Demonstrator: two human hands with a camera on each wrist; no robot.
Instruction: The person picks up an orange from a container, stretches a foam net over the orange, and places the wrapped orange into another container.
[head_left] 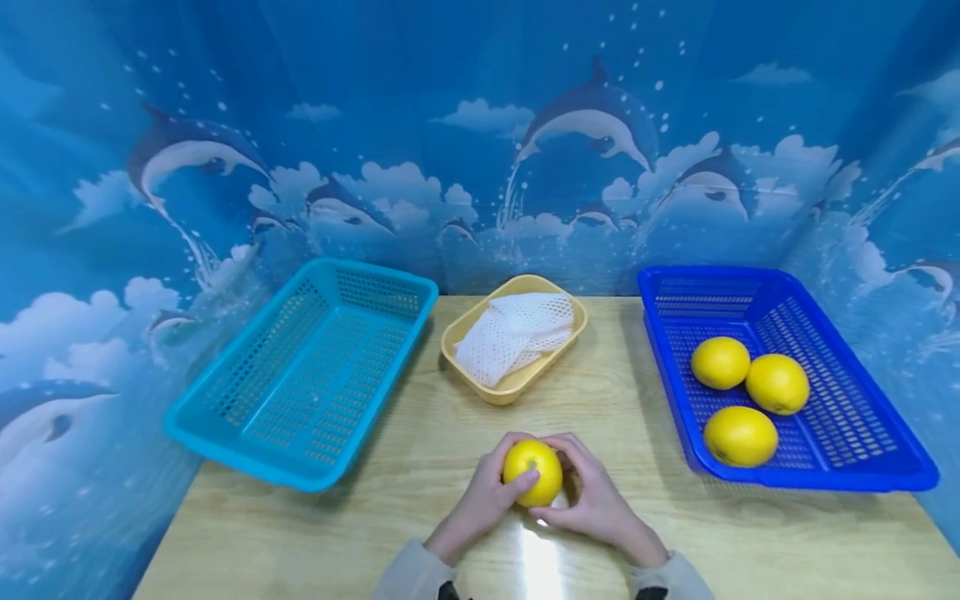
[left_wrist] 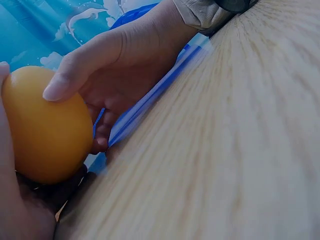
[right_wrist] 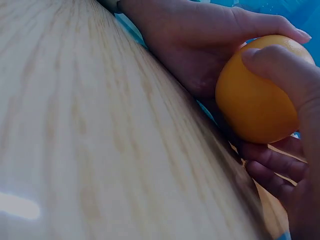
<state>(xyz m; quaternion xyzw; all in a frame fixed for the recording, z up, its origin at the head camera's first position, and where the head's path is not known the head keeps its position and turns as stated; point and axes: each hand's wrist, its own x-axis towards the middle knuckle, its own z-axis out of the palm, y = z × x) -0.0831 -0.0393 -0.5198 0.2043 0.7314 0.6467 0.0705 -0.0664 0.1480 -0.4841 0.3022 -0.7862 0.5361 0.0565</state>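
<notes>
Both hands hold one yellow-orange fruit, seemingly an orange [head_left: 533, 472], low over the front middle of the table. My left hand [head_left: 486, 493] grips its left side, with the thumb laid across the front. From the right, my right hand [head_left: 597, 502] has its fingertips at the far side and its thumb near the bottom. In the right wrist view, the right thumb [right_wrist: 280, 70] presses on the orange [right_wrist: 255, 102] and the fingers curl beneath it. The left wrist view shows the orange [left_wrist: 47, 125] between both hands, the left one mostly cut off by the frame edge.
A blue basket [head_left: 862, 375] on the right holds several oranges [head_left: 741, 436]. A teal basket [head_left: 307, 375] stands on the left. Between them at the back, a small yellow basket [head_left: 504, 393] holds white netting [head_left: 517, 333]. A dolphin-print curtain [head_left: 480, 150] hangs behind the wooden table [head_left: 300, 542].
</notes>
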